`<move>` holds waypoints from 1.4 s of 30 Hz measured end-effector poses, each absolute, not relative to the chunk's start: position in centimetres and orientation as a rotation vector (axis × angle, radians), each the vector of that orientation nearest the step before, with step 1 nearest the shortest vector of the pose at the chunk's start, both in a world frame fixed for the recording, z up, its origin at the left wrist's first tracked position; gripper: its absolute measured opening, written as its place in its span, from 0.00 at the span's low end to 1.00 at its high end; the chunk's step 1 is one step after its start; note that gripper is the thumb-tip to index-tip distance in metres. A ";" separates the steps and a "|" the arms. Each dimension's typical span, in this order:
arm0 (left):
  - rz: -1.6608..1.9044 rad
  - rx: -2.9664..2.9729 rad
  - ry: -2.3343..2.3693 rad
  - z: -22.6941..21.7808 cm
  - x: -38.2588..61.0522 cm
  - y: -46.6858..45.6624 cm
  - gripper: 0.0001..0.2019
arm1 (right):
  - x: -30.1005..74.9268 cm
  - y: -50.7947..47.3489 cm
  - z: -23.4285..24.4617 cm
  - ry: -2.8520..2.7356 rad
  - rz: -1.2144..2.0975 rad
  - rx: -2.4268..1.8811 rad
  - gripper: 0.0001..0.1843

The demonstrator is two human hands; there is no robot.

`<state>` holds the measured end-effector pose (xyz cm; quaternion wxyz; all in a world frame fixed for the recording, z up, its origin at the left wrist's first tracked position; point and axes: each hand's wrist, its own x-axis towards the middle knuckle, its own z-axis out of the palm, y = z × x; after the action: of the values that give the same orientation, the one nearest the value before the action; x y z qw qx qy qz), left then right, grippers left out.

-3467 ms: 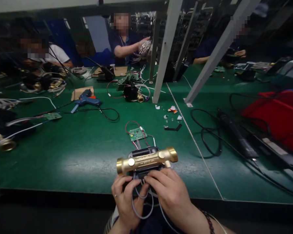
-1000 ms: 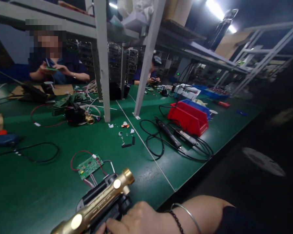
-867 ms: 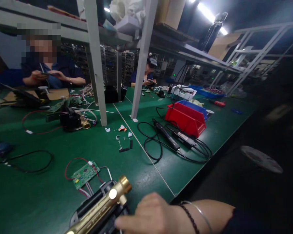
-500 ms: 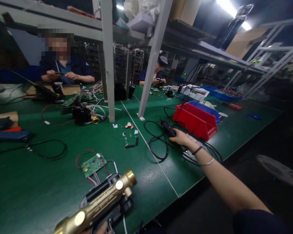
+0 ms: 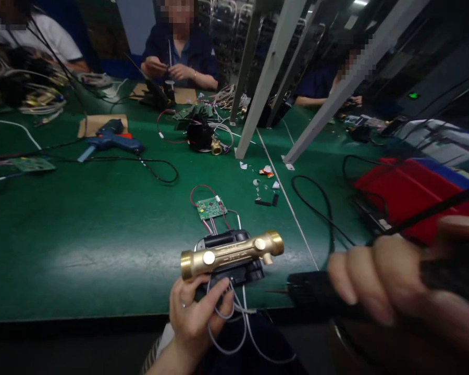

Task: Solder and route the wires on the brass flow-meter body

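Note:
My left hand (image 5: 195, 312) is closed at the near side of a black plastic housing (image 5: 238, 276), its thumb pressing thin grey wires (image 5: 229, 349) against it. Across the housing lies a brass pipe body (image 5: 230, 254) with threaded ends and two round flat faces. Wires lead from the housing to a green circuit board (image 5: 211, 208) lying on the bench. My right hand (image 5: 391, 276), blurred and close to the camera, is wrapped round a black electric screwdriver (image 5: 312, 291). Its thin bit points left toward the housing, apart from it.
A blue glue gun (image 5: 111, 140) rests on the green bench (image 5: 101, 234) at left. Scraps and black strips (image 5: 263, 202) lie beyond the pipe. At right stand a red bin (image 5: 410, 192) and black cable (image 5: 328, 198). Metal posts (image 5: 268, 83) rise mid-bench; co-workers (image 5: 180, 57) sit opposite.
My right hand has lifted the screwdriver off the bench and brought it back near the housing. The view has turned left, and the brass pipe now lies more level, with my left hand fully visible.

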<state>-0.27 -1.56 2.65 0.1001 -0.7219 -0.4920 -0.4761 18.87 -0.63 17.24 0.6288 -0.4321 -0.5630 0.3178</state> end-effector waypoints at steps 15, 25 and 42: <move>-1.477 -2.202 -1.463 2.0 -0.6 -1.8 0.07 | 13.4 1.7 14.7 -1.356 0.930 -0.736 0.18; -1.520 -2.180 -1.429 2.6 -0.4 -1.6 0.04 | 13.1 1.2 14.2 -1.518 0.804 -0.944 0.12; -1.307 -2.588 -1.120 4.8 -7.7 -2.2 0.16 | 21.4 2.1 13.7 -0.693 1.059 -0.566 0.14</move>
<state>-7.70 -2.20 4.84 0.0168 -0.8325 -0.3604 -0.4206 21.38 2.08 13.72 0.7693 -0.2607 -0.3195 0.4879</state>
